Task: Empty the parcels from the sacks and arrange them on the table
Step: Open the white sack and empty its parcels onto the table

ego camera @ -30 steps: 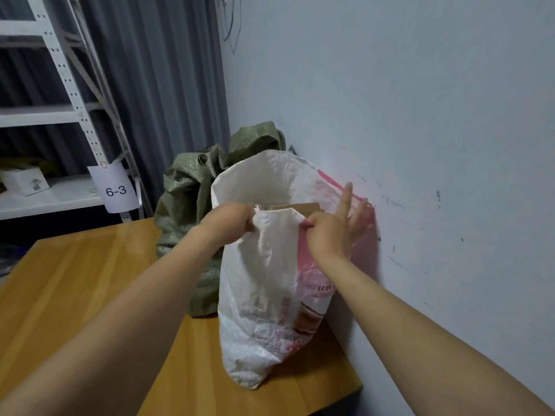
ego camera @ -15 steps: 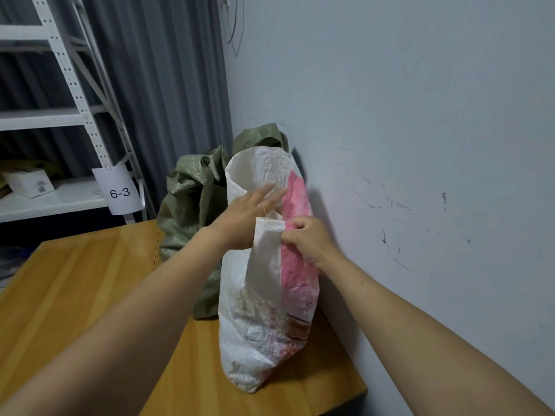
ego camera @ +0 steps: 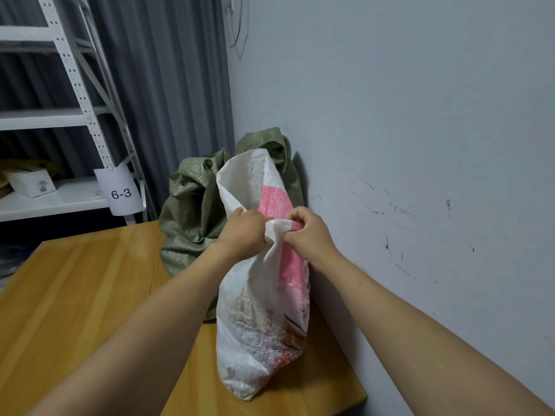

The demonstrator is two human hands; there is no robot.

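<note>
Hidden: what the white sack (ego camera: pixel 258 325) held could not be seen, since its woven cloth was gathered together below the mouth; the inside of the green sack (ego camera: pixel 192 211) was out of sight too.
Hard to make out: the red print low on the white sack was too creased to read.
Cut off: the near and left parts of the table (ego camera: pixel 75 295) ran out of view.
Left hand (ego camera: pixel 244 232): fingers curled tight, gripping a bunch of the white sack's cloth.
Right hand (ego camera: pixel 309 232): fingers curled, seemingly pinching the pink-striped edge, just beside the left hand.
White sack: upright on the table's far right corner, close against the wall (ego camera: pixel 390 115), its top flap standing above the hands.
Green sack: slumped on the table behind the white one, touching it.
Shelving (ego camera: pixel 87 115): behind the table, with a small white box (ego camera: pixel 30 181) on one shelf and a hanging tag (ego camera: pixel 121 193) marked 6-3.
</note>
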